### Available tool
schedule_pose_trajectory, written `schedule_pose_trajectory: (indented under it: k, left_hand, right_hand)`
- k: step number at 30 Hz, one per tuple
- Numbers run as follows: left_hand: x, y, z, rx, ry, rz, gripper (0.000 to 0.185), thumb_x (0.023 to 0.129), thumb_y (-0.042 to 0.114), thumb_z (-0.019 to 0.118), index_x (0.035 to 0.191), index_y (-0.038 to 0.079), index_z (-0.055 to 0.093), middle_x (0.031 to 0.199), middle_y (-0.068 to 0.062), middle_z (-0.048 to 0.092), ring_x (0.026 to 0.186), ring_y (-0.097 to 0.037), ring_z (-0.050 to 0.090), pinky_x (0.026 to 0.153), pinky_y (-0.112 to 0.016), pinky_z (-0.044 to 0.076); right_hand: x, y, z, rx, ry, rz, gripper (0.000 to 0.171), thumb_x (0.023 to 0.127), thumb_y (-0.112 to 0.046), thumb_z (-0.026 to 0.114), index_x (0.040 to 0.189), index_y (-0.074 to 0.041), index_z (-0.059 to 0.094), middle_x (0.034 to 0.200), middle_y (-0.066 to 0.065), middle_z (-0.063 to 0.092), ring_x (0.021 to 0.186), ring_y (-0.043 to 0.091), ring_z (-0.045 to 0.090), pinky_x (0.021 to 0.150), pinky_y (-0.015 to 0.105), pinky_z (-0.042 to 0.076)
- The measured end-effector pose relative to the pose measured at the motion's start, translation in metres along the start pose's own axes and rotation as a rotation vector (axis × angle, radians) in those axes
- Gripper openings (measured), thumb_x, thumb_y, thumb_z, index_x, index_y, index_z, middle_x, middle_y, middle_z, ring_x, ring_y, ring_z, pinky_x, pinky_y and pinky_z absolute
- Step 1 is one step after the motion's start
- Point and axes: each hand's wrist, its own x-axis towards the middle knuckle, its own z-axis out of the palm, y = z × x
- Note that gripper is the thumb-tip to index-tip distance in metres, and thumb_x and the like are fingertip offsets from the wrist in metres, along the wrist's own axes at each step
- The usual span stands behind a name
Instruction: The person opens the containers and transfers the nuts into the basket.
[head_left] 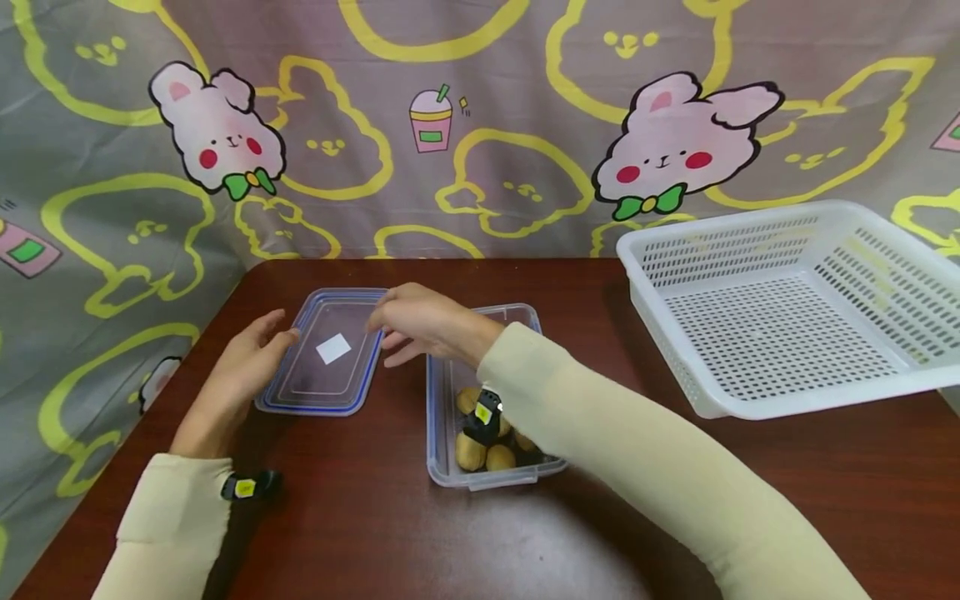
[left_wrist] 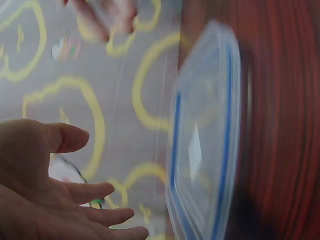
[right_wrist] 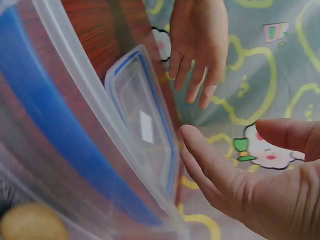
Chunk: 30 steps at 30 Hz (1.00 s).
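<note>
My left hand (head_left: 243, 362) hovers at the left edge of a clear lid (head_left: 311, 385) with a blue seal and a white label. Nothing is in its fingers, which are spread and slightly bent in the left wrist view. The right hand (head_left: 423, 321) reaches across the clear plastic container (head_left: 441, 417), its loosely bent fingers near the lid's right edge and also holding nothing. Several round tan walnut-like pieces (head_left: 470, 452) lie in the container's near end, partly hidden by my right wrist and sleeve. The lid lies flat on the table, left of the container.
A white perforated plastic basket (head_left: 720, 404) stands at the right of the dark reddish wooden table (head_left: 360, 525). Behind and to the left hangs a curtain (head_left: 495, 100) printed with cartoon rabbits and yellow outlines.
</note>
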Motion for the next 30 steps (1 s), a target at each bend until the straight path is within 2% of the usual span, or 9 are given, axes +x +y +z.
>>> schedule_pose_trajectory:
  k: [5,10,13,17,21,24,28,30]
  left_hand:
    - [-0.019,0.030,0.024,0.029,-0.002,0.060,0.079,0.109,0.043,0.048,0.168,0.003,0.013,0.169,-0.031,0.022,0.153,-0.053,0.028,0.122,-0.068,0.027]
    - [-0.047,0.052,0.049,-0.054,-0.076,0.103,0.083,0.108,0.045,0.053,0.170,0.011,0.008,0.174,-0.022,0.015,0.155,-0.052,0.024,0.124,-0.065,0.026]
    - [-0.063,0.060,0.063,-0.119,-0.101,0.143,0.082,0.108,0.042,0.055,0.170,0.013,0.010,0.175,-0.018,0.016,0.158,-0.047,0.022,0.125,-0.062,0.026]
    - [-0.083,0.066,0.081,-0.200,-0.102,0.208,0.079,0.107,0.035,0.059,0.169,0.012,0.015,0.174,-0.018,0.020,0.159,-0.042,0.022,0.127,-0.059,0.026]
    - [-0.098,0.070,0.101,-0.247,-0.149,0.251,0.084,0.105,0.032,0.064,0.169,0.013,0.013,0.175,-0.017,0.018,0.159,-0.041,0.023,0.127,-0.057,0.025]
    - [-0.105,0.071,0.113,-0.257,-0.179,0.255,0.091,0.102,0.032,0.070,0.170,0.018,0.011,0.175,-0.015,0.016,0.159,-0.040,0.023,0.127,-0.057,0.024]
    - [-0.110,0.070,0.124,-0.271,-0.166,0.250,0.099,0.097,0.028,0.076,0.170,0.021,0.009,0.175,-0.016,0.014,0.160,-0.041,0.020,0.126,-0.060,0.025]
    - [-0.112,0.067,0.130,-0.270,-0.159,0.253,0.103,0.095,0.028,0.078,0.170,0.021,0.008,0.173,-0.019,0.016,0.158,-0.043,0.024,0.125,-0.062,0.028]
  right_hand:
    - [-0.026,-0.004,-0.019,-0.045,0.007,-0.039,0.044,0.104,-0.008,0.057,0.147,0.000,0.049,0.145,0.020,0.057,0.115,0.029,0.060,0.093,0.045,0.062]
    - [-0.056,0.000,-0.039,-0.080,0.039,-0.085,0.044,0.103,-0.008,0.060,0.147,-0.005,0.052,0.141,0.014,0.061,0.124,0.029,0.063,0.097,0.043,0.061]
    - [-0.072,0.005,-0.049,-0.099,0.038,-0.122,0.044,0.103,-0.007,0.059,0.146,-0.005,0.052,0.138,0.017,0.061,0.129,0.032,0.063,0.101,0.045,0.059]
    - [-0.087,0.012,-0.061,-0.137,0.031,-0.152,0.044,0.103,-0.007,0.059,0.146,-0.005,0.053,0.135,0.017,0.061,0.127,0.031,0.063,0.101,0.045,0.058]
    - [-0.100,0.021,-0.071,-0.219,0.063,-0.155,0.044,0.102,-0.010,0.062,0.145,-0.008,0.056,0.133,0.012,0.063,0.120,0.028,0.063,0.099,0.042,0.058]
    - [-0.109,0.031,-0.077,-0.249,0.068,-0.169,0.045,0.100,-0.011,0.064,0.145,-0.007,0.058,0.134,0.014,0.063,0.118,0.028,0.064,0.097,0.041,0.059]
    - [-0.114,0.044,-0.083,-0.271,0.034,-0.189,0.047,0.099,-0.011,0.065,0.144,-0.001,0.058,0.136,0.021,0.063,0.114,0.027,0.068,0.094,0.041,0.062]
    - [-0.115,0.050,-0.085,-0.299,0.013,-0.202,0.047,0.099,-0.011,0.066,0.143,0.000,0.058,0.136,0.022,0.063,0.113,0.027,0.070,0.093,0.041,0.062]
